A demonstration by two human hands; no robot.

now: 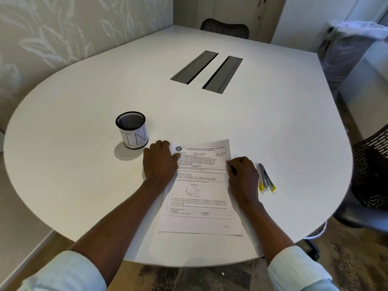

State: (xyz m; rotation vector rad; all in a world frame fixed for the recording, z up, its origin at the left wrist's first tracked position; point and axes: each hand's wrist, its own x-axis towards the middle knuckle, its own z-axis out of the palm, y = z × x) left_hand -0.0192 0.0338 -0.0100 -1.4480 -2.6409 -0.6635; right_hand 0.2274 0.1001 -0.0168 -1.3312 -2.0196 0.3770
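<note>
Pale striped sleeves, the left sleeve (63, 271) and the right sleeve (298, 269), frame the bottom of the view, with both bare forearms reaching forward over the near rim of a white rounded table (84, 143). Between the arms a printed exam sheet (201, 198) lies flat on the tabletop close to that rim, its header pointing away from the person and its foot nearest the body, turned slightly. The left hand (160, 162) sits at the sheet's upper left edge: its fingers are curled and its thumb lies on top of the paper, pinching that edge. The right hand (242, 177) rests at the sheet's right edge with its fingers curled inward and the fingertips touching the margin; the thumb is hidden, so whether it actually grips the paper cannot be told. Just beside the right hand, on the bare table, lies a silver stapler (265, 179) with yellow ends, apart from the sheet. Left of the left hand and near it stands an upright black mesh cup (132, 131) wrapped in a white label reading "IN". Farther back, two dark cable slots (194, 67) run side by side in the middle of the table. A mesh chair (224, 28) stands at the far side, and another chair (371, 173) stands at the right.
</note>
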